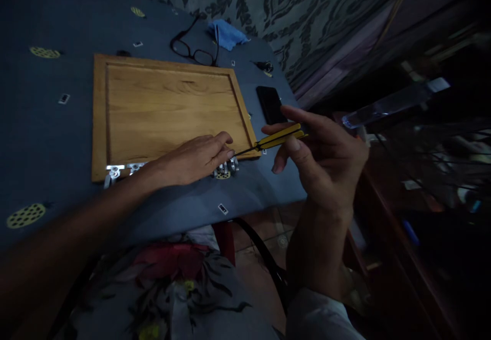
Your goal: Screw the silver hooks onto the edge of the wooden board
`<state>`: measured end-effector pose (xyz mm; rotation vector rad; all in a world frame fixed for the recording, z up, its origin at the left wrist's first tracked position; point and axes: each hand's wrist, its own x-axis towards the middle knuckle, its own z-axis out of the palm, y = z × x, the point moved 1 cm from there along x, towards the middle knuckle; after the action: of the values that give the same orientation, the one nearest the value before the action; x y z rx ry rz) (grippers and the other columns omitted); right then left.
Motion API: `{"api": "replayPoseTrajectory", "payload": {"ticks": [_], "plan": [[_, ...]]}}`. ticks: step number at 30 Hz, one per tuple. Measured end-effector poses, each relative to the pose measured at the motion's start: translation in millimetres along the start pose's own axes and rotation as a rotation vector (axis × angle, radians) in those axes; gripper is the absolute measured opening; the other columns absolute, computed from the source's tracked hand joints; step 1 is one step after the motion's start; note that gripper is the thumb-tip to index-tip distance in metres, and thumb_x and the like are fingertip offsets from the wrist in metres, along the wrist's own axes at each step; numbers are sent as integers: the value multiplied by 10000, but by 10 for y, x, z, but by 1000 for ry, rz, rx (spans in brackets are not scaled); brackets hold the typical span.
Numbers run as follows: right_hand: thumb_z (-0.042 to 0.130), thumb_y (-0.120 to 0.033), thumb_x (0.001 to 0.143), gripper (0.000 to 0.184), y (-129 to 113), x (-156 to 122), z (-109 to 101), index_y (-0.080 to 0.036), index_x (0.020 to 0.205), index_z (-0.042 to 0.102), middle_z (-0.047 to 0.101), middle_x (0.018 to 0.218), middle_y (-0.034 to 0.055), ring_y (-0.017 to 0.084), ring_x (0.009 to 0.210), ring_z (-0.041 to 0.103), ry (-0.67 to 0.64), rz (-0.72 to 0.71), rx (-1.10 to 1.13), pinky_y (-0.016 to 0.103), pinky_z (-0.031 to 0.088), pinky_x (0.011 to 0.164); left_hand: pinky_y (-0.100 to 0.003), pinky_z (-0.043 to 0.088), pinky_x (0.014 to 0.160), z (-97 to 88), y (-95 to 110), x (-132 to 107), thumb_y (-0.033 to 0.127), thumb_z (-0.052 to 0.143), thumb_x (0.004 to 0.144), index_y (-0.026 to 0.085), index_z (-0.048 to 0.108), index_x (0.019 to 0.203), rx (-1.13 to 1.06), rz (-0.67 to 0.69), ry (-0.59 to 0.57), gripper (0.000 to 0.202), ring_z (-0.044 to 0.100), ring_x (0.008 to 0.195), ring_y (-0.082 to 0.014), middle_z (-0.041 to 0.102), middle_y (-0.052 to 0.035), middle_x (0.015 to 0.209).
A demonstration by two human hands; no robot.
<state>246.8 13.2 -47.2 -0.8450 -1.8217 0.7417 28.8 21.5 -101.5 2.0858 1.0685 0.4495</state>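
Note:
A wooden panel door with a raised frame lies flat on the cloth-covered table. My right hand is closed around the yellow handle of a screwdriver, its thin dark shaft pointing left. The screwdriver's tip meets the fingertips of my left hand at the door's near edge. Those fingers are drawn together beside a silver metal hinge; whatever lies between them is hidden. Another silver hinge sits at the door's near left corner, with more metal partly behind my left forearm.
Beyond the door lie eyeglasses and a blue cloth. A black phone rests right of the door, and a small dark object is farther back. On the right is a clear plastic bottle. Patterned fabric rises behind the table.

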Motion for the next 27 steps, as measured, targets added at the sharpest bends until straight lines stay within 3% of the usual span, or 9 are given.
{"api": "replayPoseTrajectory", "payload": {"ticks": [3, 7, 17, 24, 27], "plan": [[748, -328, 966, 289, -12, -5, 9, -322, 1254, 767, 847, 1049, 14, 91, 496, 637, -3, -1, -15, 239, 518, 409, -404, 504, 959, -2, 6, -2, 467, 324, 1081, 202, 537, 1251, 4, -5, 2, 380, 675, 1119, -270, 730, -133, 1213], [766, -328, 941, 172, -23, -20, 28, -273, 1103, 791, 840, 984, -3, 79, 471, 614, 31, 6, -50, 218, 471, 383, -383, 499, 940, -8, 5, -7, 463, 331, 1082, 193, 532, 1262, 10, -19, -3, 382, 674, 1125, -269, 721, -135, 1214], [873, -355, 848, 172, 54, -49, 145, -275, 918, 738, 777, 845, -41, 98, 503, 648, 158, -39, -48, 221, 544, 436, -374, 486, 882, -3, -5, 0, 477, 328, 1077, 188, 537, 1253, 16, -15, 2, 398, 684, 1063, -266, 727, -140, 1157], [803, -377, 912, 239, -8, -63, 55, -291, 1134, 795, 775, 961, -8, 109, 582, 689, 35, 22, -98, 270, 621, 564, -384, 495, 915, -9, -7, -6, 473, 323, 1079, 190, 528, 1267, 2, -7, 3, 397, 679, 1096, -268, 732, -149, 1189], [798, -338, 919, 171, -8, -75, 44, -293, 1083, 813, 769, 932, -11, 105, 560, 677, 52, -11, -94, 263, 602, 540, -387, 492, 908, -11, -6, -6, 470, 319, 1077, 188, 529, 1258, 9, -7, -1, 395, 679, 1093, -271, 725, -151, 1188]]}}
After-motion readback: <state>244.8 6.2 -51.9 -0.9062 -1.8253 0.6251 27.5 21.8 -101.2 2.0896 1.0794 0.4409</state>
